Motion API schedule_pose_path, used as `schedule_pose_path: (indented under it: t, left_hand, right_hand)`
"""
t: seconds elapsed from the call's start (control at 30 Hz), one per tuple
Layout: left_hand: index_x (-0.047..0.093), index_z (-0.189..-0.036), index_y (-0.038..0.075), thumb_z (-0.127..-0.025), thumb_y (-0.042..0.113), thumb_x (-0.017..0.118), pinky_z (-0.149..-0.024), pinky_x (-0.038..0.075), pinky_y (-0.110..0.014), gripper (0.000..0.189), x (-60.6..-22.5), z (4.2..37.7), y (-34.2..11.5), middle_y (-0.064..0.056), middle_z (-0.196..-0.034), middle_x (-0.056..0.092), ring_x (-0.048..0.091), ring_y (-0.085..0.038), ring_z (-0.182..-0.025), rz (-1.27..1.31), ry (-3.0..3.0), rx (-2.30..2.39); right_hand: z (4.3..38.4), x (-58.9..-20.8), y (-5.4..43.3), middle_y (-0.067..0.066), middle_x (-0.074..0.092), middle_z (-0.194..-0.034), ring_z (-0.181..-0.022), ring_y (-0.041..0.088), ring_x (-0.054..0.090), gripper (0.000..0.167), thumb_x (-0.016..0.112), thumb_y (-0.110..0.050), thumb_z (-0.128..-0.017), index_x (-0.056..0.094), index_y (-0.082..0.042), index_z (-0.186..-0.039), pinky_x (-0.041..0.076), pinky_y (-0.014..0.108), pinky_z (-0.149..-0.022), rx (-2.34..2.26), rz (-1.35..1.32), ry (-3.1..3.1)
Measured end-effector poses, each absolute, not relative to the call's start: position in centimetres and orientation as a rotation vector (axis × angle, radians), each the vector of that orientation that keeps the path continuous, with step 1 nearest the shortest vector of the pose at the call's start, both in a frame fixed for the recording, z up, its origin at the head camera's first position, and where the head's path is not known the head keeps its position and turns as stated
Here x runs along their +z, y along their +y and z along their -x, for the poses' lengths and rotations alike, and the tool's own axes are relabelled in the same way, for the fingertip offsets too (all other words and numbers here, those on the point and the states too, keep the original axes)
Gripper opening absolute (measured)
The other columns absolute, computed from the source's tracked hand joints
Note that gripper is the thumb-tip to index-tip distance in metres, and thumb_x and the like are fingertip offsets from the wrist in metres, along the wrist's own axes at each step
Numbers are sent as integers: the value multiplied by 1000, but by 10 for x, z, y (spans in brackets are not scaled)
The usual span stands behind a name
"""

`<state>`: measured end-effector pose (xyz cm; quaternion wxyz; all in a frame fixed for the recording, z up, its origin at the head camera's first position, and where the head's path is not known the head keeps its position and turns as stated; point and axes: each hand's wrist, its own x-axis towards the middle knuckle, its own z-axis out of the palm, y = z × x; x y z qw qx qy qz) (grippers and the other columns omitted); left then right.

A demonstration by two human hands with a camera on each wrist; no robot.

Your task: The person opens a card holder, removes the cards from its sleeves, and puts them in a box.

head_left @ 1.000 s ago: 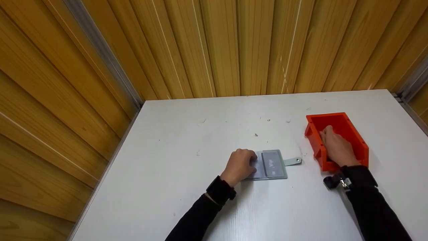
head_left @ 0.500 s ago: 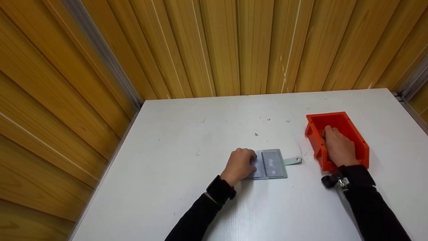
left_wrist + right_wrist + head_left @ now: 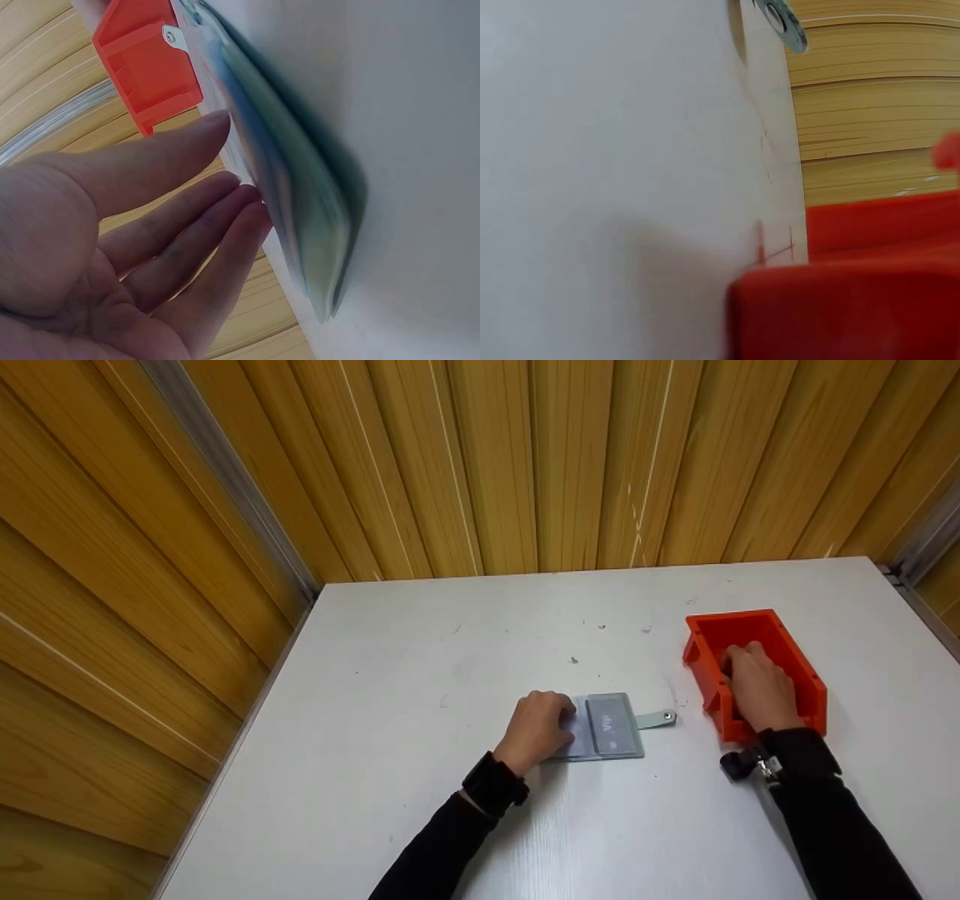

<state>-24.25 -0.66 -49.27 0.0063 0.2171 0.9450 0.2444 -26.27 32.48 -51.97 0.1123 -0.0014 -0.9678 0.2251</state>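
Note:
An opened pale green card holder (image 3: 616,726) lies flat on the white table, with clear sleeves, a grey card lettered "Vip" and a snap strap (image 3: 657,719) pointing right. My left hand (image 3: 534,729) rests on its left part, thumb and fingertips touching the sleeve. In the left wrist view the fingers (image 3: 195,247) are fairly straight and the thumb is apart from them. My right hand (image 3: 761,690) reaches down into a red plastic bin (image 3: 816,690). Its fingertips are hidden behind the hand and the bin wall, so what they touch does not show.
The white table (image 3: 390,675) reaches back to a wood-patterned panel wall (image 3: 495,465), with another such wall at the left. In the right wrist view, the bin's blurred red edge (image 3: 847,307) fills the lower right.
My right hand has shifted slightly within the red bin. The left hand and the card holder stay in place.

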Motion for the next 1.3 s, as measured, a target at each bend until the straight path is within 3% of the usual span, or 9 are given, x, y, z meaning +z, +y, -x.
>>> schedule_pose_path:
  t: [0.3, 0.43, 0.6, 0.7, 0.8, 0.9, 1.0, 1.1, 1.3]
  left_hand:
    - [81, -107, 5, -77, 0, 86, -81, 54, -24, 31, -492, 243, -4, -5, -96, 79, 65, -10, -84, -632, 2936, 782]
    - [81, -108, 6, -77, 0, 87, -82, 54, -24, 32, -491, 243, -5, -4, -97, 78, 64, -10, -85, -632, 2934, 772]
    - [80, -109, 5, -78, -1, 85, -81, 53, -25, 31, -492, 242, -9, -5, -96, 78, 62, -11, -83, -643, 2932, 784]
    - [80, -108, 4, -79, -1, 84, -81, 54, -25, 30, -493, 241, -10, -5, -94, 77, 61, -11, -82, -647, 2927, 800]
    - [80, -108, 5, -79, 0, 84, -81, 54, -25, 30, -495, 241, -11, -4, -94, 77, 62, -11, -83, -657, 2920, 807]
    - [80, -106, 5, -79, 1, 85, -79, 54, -25, 28, -497, 242, -11, -3, -93, 77, 64, -11, -83, -690, 2936, 782]
    - [81, -105, 6, -79, 1, 85, -77, 53, -24, 27, -497, 243, -10, -3, -93, 78, 64, -10, -82, -712, 2950, 762]
    - [81, -104, 6, -78, 0, 84, -75, 53, -23, 27, -496, 244, -9, -4, -93, 78, 63, -10, -80, -719, 2952, 762]
    - [81, -102, 5, -76, 0, 86, -73, 52, -25, 28, -495, 246, -10, -4, -91, 78, 64, -12, -79, -741, 2965, 770]
  right_hand:
    - [262, -499, 318, 31, 53, -113, -92, 48, 56, 26, 63, -9, -101, 58, 7, -121, 50, 72, -91, 703, 114, -2703]
    - [257, -479, 294, 28, 60, -115, -96, 43, 58, 29, 61, -16, -103, 62, 3, -125, 53, 68, -90, 751, 85, -2542]
    - [249, -469, 256, 17, 66, -99, -78, 29, 58, 25, 71, -16, -97, 69, -3, -119, 61, 53, -74, 763, -130, -2466]
    - [248, -476, 240, 11, 66, -91, -72, 23, 54, 27, 76, -15, -95, 70, -6, -120, 56, 36, -66, 816, -303, -2576]
    - [247, -487, 230, 8, 65, -102, -78, 18, 55, 43, 79, -23, -93, 67, -10, -133, 51, 26, -69, 859, -463, -2833]
    - [245, -498, 226, 9, 59, -118, -88, 18, 55, 67, 83, -34, -88, 58, -12, -147, 52, 26, -73, 835, -582, -3075]
    - [245, -506, 227, 10, 52, -127, -97, 21, 55, 81, 88, -40, -82, 55, -11, -150, 55, 32, -80, 795, -627, -3181]
    - [246, -509, 229, 10, 49, -129, -103, 24, 55, 83, 91, -42, -78, 58, -12, -148, 56, 35, -85, 804, -604, -3202]
    - [248, -508, 231, 7, 50, -124, -105, 23, 54, 70, 93, -40, -75, 69, -20, -137, 53, 33, -84, 852, -577, -3182]
